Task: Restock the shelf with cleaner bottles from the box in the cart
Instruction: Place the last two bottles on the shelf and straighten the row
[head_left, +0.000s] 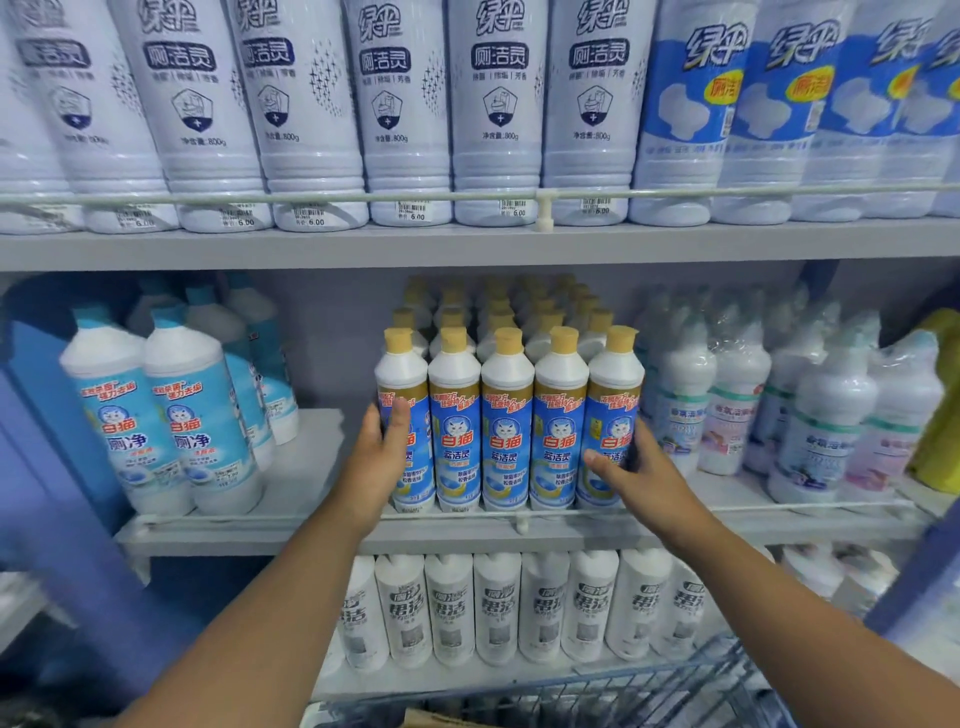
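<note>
Several white cleaner bottles with yellow caps and blue labels stand in rows in the middle of the middle shelf (249, 535). My left hand (376, 460) wraps the leftmost front-row bottle (402, 371), thumb across its label. My right hand (636, 475) grips the rightmost front-row bottle (615, 379) from its right side, thumb on the label. Three more bottles stand between the two hands, touching side by side. A bit of the blue wire cart (675, 686) and a brown corner of the box (431, 719) show at the bottom edge.
Left of the row is a bare gap on the shelf (306, 452), then light-blue-capped bottles (176, 415). Shrink-wrapped white bottles (737, 395) stand to the right. Large white bottles (405, 104) fill the upper shelf; white bottles (498, 608) fill the lower one.
</note>
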